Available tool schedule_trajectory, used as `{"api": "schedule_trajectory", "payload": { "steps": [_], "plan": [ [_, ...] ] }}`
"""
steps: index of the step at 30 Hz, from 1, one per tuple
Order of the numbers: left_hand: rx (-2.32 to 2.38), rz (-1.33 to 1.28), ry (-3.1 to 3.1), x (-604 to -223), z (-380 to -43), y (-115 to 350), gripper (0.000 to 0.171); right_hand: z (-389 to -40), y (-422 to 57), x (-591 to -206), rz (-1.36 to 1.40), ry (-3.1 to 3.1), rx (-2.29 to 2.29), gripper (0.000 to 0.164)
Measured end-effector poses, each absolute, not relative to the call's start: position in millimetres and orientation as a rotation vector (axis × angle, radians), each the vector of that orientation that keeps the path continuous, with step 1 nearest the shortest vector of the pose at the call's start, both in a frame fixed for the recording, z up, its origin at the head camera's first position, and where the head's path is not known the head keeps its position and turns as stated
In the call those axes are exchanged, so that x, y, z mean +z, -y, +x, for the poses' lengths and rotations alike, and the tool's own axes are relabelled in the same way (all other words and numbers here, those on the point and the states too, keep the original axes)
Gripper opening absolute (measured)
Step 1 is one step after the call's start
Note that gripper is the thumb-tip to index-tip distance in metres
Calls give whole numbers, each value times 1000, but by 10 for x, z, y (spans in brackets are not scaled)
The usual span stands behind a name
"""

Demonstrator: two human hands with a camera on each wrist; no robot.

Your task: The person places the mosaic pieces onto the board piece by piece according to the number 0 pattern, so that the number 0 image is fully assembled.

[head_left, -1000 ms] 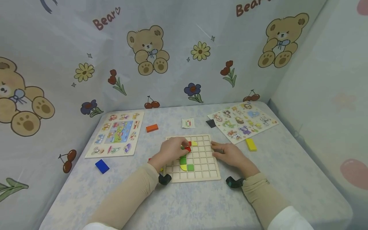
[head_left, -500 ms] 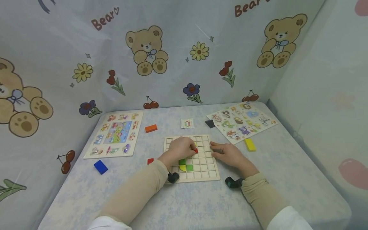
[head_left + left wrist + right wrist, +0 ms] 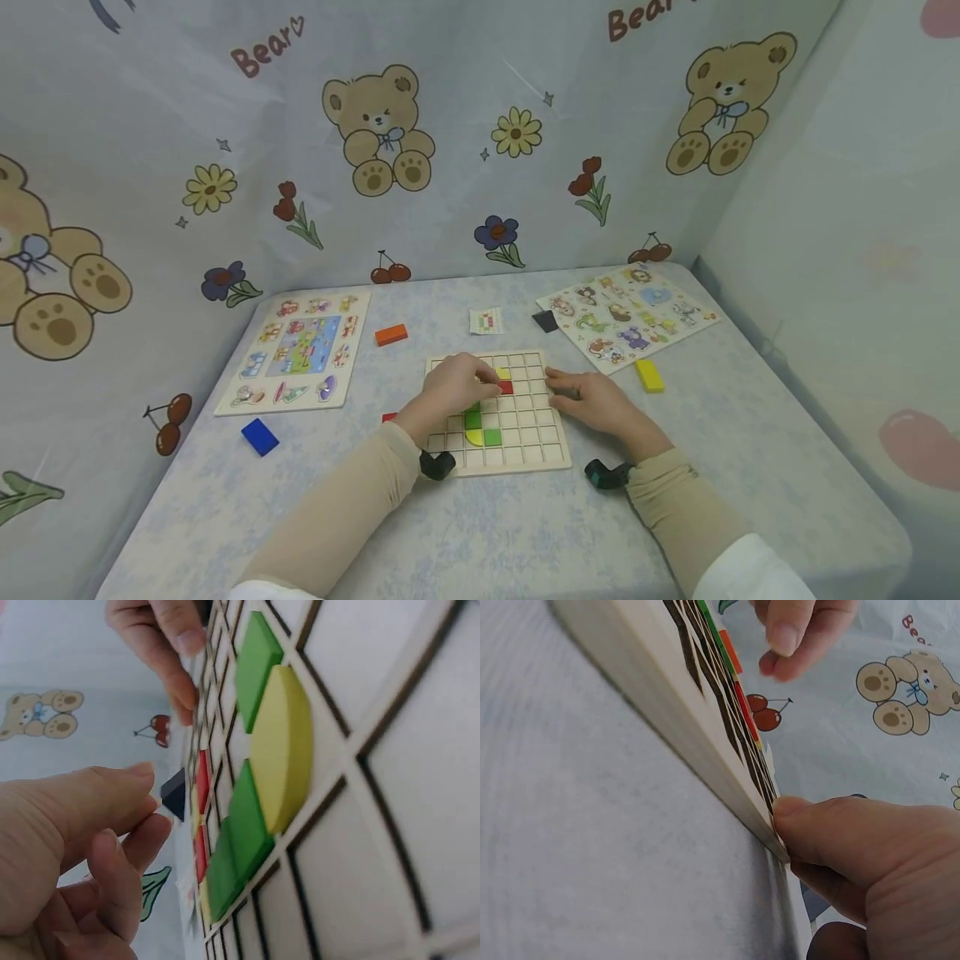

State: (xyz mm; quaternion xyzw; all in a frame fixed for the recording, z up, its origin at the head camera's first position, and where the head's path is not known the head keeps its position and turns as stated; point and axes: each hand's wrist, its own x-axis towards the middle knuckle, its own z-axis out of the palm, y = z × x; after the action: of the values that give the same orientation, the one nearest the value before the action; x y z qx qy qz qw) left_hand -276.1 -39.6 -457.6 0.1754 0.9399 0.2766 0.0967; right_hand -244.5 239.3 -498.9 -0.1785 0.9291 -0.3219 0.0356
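A square wooden grid board lies on the table, bearing several green, yellow and red tiles. A red tile lies just right of my left hand's fingertips, in front of a yellow tile. In the left wrist view that hand's thumb and forefinger are close together with nothing between them, the other fingers loosely bent. Nearer it are a yellow curved tile and green tiles. My right hand rests its fairly straight fingers and thumb against the board's right edge.
Picture boards lie at the back left and back right. Around the grid board are an orange block, a blue block, a yellow block, a dark piece and a small pattern card.
My left hand carried the red tile to the right on the board, let go of it there and drew back left. My right hand has stayed at the board's edge.
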Motion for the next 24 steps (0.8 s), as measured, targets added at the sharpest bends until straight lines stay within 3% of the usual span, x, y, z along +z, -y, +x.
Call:
{"api": "schedule_trajectory", "payload": {
  "steps": [7,13,24],
  "plan": [
    [1031,320,-2840,-4298,-2546,1009,32,-2429,-2375,-4980,-559,-2872,-958,42],
    [1013,197,-2872,-4309,-2491,1573,46,-2447,-2362,-4970,-543,-2877,-940,42],
    [1020,196,-2631,-4695,-2464,2077,31,-2438,-2399,-5009,-516,-2880,-924,42]
  ]
}}
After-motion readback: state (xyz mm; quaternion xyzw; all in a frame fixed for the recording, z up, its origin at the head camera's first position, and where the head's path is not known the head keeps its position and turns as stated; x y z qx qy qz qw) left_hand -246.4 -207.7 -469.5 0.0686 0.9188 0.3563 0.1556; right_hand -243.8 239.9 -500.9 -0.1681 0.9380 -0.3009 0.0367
